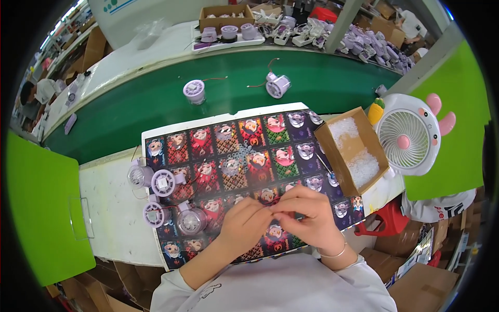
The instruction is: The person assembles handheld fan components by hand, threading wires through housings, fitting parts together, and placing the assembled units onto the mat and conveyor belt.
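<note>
Fingertip pinch over printed mat [228,151]
L hand [244,218] & R hand [306,213] curled, tips meeting; held item too small to tell. Risk: slip → part rolls among lilac fan units [166,200].

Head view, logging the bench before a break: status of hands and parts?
Left hand and right hand pinched together over patterned mat; held item too small to tell. Four lilac round fan housings lie left, apart from hands.
</note>
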Available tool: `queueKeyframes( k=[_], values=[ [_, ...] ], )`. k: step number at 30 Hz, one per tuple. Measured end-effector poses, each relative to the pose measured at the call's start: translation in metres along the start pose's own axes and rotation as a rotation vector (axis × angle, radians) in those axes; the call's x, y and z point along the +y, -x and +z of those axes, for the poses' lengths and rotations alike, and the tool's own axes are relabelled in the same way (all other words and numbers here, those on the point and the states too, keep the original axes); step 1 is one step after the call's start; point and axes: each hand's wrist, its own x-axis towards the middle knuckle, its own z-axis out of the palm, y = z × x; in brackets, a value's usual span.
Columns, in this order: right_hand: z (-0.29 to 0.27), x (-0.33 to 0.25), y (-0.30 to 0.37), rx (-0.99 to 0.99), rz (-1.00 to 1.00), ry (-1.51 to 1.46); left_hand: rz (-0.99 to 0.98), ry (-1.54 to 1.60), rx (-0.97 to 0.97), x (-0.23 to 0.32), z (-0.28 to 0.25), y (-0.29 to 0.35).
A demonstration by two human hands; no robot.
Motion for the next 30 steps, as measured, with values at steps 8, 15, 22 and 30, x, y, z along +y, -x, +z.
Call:
queueKeyframes(
  k=[8, 15, 22, 30],
  values=[
    [-0.005, -0.003, 0.002, -0.131, 0.152, -0.051, 0.187, -0.063, 0.055, -0.004, 0.005, 0.011],
    [0.003, 0.018, 0.003, 0.224, 0.495, -0.475, -0.386, 0.050, -0.045, -0.021, 0.011, 0.019],
    [0.025, 0.045, 0.018, 0.109, 0.514, -0.552, -0.613, 0.232, 0.024, -0.012, 0.030, 0.025],
    [0.034, 0.041, 0.018, 0.068, 0.014, 0.229, -0.570, 0.144, 0.034, -0.013, 0.037, 0.028]
  ],
)
